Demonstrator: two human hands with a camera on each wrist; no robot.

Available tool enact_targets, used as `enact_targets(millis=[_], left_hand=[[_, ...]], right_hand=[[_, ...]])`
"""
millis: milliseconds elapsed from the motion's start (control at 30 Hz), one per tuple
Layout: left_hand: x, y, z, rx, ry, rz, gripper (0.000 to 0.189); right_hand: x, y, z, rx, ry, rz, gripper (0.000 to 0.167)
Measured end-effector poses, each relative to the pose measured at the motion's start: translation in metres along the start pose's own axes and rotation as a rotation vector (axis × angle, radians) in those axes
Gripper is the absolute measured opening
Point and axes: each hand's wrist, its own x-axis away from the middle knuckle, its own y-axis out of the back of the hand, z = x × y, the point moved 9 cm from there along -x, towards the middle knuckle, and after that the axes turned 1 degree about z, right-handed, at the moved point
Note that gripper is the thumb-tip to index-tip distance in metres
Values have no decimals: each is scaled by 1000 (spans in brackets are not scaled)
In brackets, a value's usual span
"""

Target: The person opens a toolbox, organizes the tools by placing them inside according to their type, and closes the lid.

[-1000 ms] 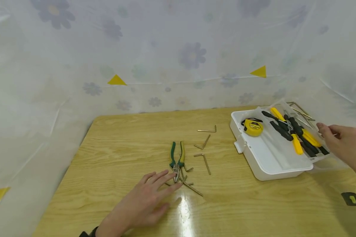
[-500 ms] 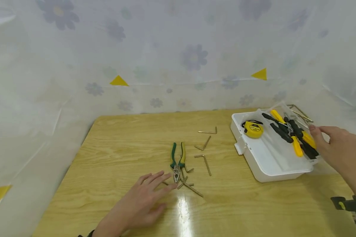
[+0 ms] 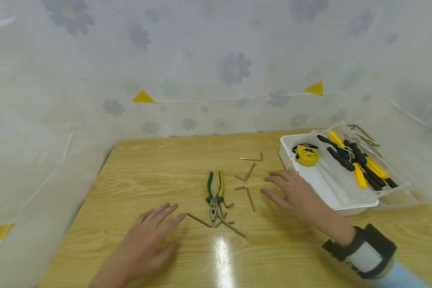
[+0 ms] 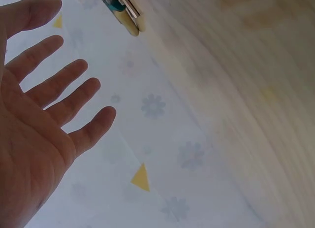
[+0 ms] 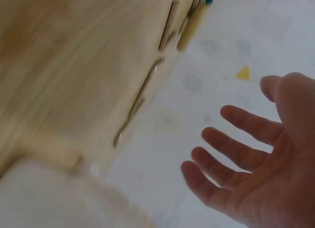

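Note:
My left hand is held over the table with its fingers spread and nothing in them; the left wrist view shows its palm bare. Just beyond its fingertips lie a bent hex key and a pair of pliers with green and yellow handles, resting among several other hex keys. Between the white toolbox and three separate hex keys, my right hand hovers with loosely extended fingers. The right wrist view also shows that palm holding nothing. Part of the toolbox's near wall is hidden behind the right hand.
Inside the toolbox are a yellow tape measure and several yellow-and-black tools on its clear lid side. More hex keys lie at the lid's far edge. A flowered plastic sheet rises behind the wooden table.
My right hand has left the toolbox's right side and come left to the loose hex keys. My left hand has drawn back from the pliers, uncovering a hex key.

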Motion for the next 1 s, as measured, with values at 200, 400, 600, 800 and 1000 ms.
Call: enact_targets(millis=[200,400,600,800,1000], left_hand=[[6,5,7,4,0,-34,66],[7,7,7,13,-16,-58,68],[7,9,6,15,-23,-62,67],[8,9,8,18,-21,-59,65],[8,11,7,15,-21,-62,66]], right_hand=[[-59,-81,10,8,-129,296,64],[-89,-119,-28,54,-312,399,73],[-66,-132,-7,-64,-267,688,83],[-31,-120,65,17,-134,795,100],[-26,-113,104,278,59,495,55]])
